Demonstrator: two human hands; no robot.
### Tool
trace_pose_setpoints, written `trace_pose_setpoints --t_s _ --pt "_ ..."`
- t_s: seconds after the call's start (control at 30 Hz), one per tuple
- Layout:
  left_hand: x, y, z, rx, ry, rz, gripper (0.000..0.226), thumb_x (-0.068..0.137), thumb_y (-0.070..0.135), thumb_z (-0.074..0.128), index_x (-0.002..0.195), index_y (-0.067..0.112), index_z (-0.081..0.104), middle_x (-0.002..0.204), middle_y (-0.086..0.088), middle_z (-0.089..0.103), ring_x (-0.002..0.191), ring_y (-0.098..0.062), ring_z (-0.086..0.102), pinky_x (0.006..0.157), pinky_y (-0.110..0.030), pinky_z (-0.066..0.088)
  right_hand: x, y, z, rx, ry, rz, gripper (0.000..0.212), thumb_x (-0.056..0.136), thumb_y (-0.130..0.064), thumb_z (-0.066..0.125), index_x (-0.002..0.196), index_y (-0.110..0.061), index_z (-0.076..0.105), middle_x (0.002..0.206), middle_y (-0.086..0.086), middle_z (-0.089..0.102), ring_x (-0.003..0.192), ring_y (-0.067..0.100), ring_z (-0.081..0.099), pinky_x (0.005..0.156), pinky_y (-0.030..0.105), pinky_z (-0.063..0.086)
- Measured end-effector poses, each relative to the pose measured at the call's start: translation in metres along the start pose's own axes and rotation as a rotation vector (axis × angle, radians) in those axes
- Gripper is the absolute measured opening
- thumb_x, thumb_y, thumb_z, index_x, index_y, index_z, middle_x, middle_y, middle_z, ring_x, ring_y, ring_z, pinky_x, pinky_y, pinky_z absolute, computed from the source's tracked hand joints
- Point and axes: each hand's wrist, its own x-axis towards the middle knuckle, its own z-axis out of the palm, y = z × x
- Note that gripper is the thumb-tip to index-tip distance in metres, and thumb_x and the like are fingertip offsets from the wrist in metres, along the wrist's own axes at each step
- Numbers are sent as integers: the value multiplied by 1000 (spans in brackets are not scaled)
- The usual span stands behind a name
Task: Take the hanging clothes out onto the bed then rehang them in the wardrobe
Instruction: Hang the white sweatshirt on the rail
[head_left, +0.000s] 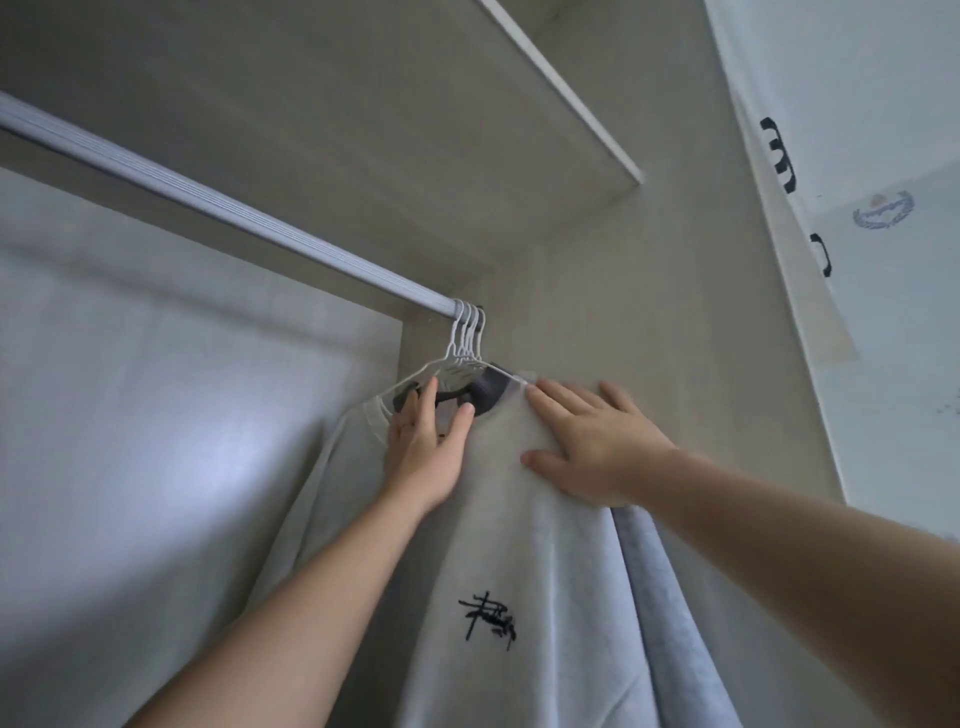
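The left hand's (425, 447) fingers (415, 410) lie nearly straight and close together against the neck of a white shirt (519, 545). The index tip touches the wire of the front hanger (415, 375), and the thumb (464, 415) is spread off to the side on the dark collar (485, 396). Nothing is pinched or curled round. The right hand (597, 441) lies flat on the shirt's shoulder with its fingers (563, 400) straight and fanned apart. Its thumb (543, 461) is held out low, pressing the cloth. The shirt hangs on the front hanger at the far right end of the rod (223, 208), where 4 white wire hooks (470, 322) sit bunched together hard against the wardrobe side panel (649, 312). On the shirt's front is a black brush-stroke print (488, 621), scrawled like lettering but not readable. Just behind the shirt, on its right, hangs a blue-grey garment (657, 597), touching it. Above the rod runs a shelf (363, 104). To the right stands a white door (852, 78) with 2 black handles (779, 156), and near them is a faint round bluish emblem (883, 209) too blurred to read.
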Motion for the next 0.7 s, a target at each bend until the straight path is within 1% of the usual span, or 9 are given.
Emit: trace_pose_setpoints --t_s 0.1,0.2,0.27,0.37,0.43,0.5,0.6,0.7 --pt "-40 25 2 59 -34 105 68 97 62 41 157 39 18 167 3 14 153 -23 9 124 -43 9 -46 13 -9 9 8 -32 73 95 -64 29 156 -34 2 165 -8 4 149 11 7 121 41 -3" --pt "-84 58 3 125 -71 230 73 90 70 32 156 41 20 167 3 10 153 -24 4 123 -41 5 -100 25 -21 -65 -4 -29 74 93 -63 31 156 -34 5 165 -9 4 150 12 8 120 43 -5" --pt "-117 82 6 162 -87 341 77 85 71 25 155 39 23 167 2 11 153 -25 4 122 -44 7 -138 34 -32 -102 3 -3 74 93 -61 33 156 -33 7 165 -9 4 151 14 6 120 45 -5" --pt "-169 116 18 144 -151 464 72 89 68 27 155 40 22 167 3 8 154 -22 -2 123 -49 4 -199 52 -49 -114 -1 62 73 93 -64 26 157 -33 6 164 -10 3 152 15 -1 120 49 -8" --pt "-203 140 32 127 -201 516 69 92 67 29 156 42 17 168 6 2 154 -18 -9 123 -47 0 -243 67 -59 -130 -25 117 72 93 -66 17 156 -34 2 164 -11 -3 151 15 -7 119 51 -9" --pt "-237 165 51 105 -234 571 67 94 66 29 155 43 14 168 7 -1 154 -18 -11 123 -46 -2 -290 82 -69 -143 -57 164 72 94 -66 13 156 -34 -1 164 -11 -8 151 16 -12 119 52 -9" --pt "-295 206 84 23 -313 616 66 97 66 27 156 41 15 167 10 -3 154 -19 -11 122 -51 -1 -366 105 -82 -174 -130 227 73 94 -65 12 157 -32 -2 164 -10 -10 150 17 -16 119 54 -7" --pt "-363 241 121 -52 -412 606 66 97 67 23 157 40 15 167 12 -5 154 -18 -12 122 -57 2 -450 128 -95 -203 -229 315 74 94 -65 14 157 -30 1 164 -8 -7 151 19 -13 119 57 -3"
